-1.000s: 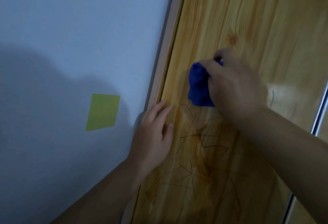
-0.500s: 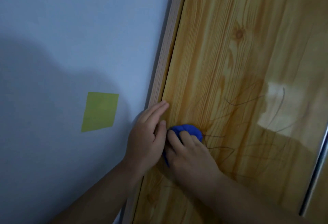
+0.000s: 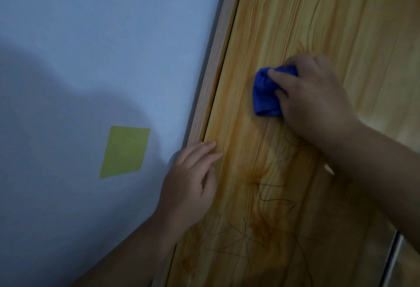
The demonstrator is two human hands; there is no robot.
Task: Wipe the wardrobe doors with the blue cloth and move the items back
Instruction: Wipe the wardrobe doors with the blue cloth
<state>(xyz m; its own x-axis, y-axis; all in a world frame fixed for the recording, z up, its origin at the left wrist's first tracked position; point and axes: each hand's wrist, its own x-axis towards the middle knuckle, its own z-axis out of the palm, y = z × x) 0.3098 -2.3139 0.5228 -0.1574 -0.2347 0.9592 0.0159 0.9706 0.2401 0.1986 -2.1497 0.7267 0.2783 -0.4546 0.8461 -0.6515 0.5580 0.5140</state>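
Wardrobe door [image 3: 295,25] mid-wipe.
The blue cloth [image 3: 264,95] is gripped by the right hand [image 3: 311,95] near the door's left edge; the left hand [image 3: 188,186] is laid flat. Scribbles [image 3: 272,202] below are likely to be rubbed next.

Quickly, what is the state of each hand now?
Left hand: open, straight fingers resting on the wardrobe door.
Right hand: closed, gripping the blue cloth.
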